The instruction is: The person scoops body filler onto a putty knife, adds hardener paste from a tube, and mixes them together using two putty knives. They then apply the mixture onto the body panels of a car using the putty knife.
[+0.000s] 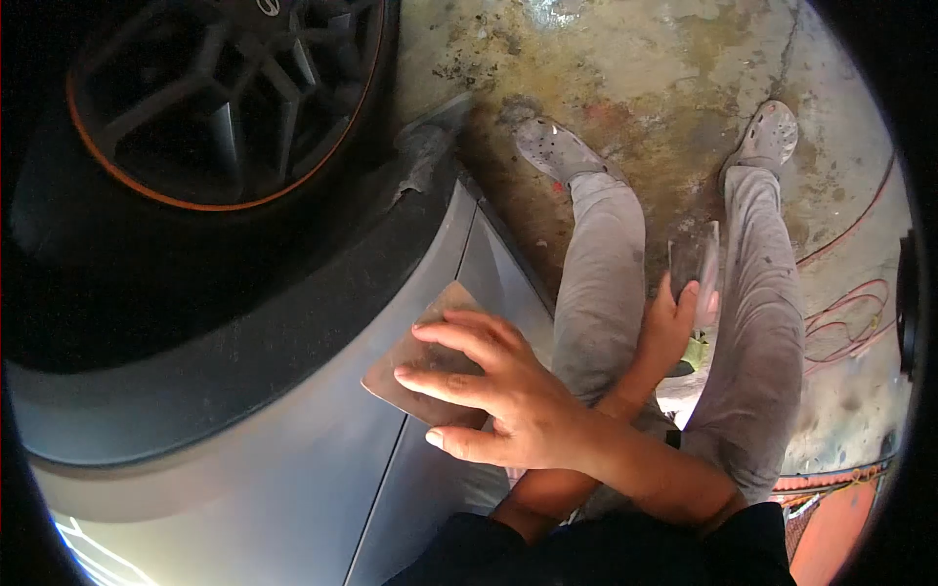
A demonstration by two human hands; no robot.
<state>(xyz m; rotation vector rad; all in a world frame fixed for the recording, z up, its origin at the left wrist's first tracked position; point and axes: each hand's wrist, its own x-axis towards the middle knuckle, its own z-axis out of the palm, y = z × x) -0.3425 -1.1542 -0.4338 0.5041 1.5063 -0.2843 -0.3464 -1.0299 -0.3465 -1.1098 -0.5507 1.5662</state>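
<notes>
My right hand (498, 391) lies palm down with its fingers spread over a thin brownish sheet (448, 301) on the silver car panel (293, 449). The sheet's corners show around the fingers; its middle is hidden beneath the hand. My forearms cross, the right one over the left. Between the legs, my left hand (674, 317) has its fingers closed around a clear, flat-sided piece (692, 256), held upright away from the car.
A dark wheel (230, 112) with an orange rim line and a black arch trim (244, 376) fill the upper left. Below are my grey trousers and clogs on a stained floor (655, 59). A reddish hose (850, 322) lies coiled at the right.
</notes>
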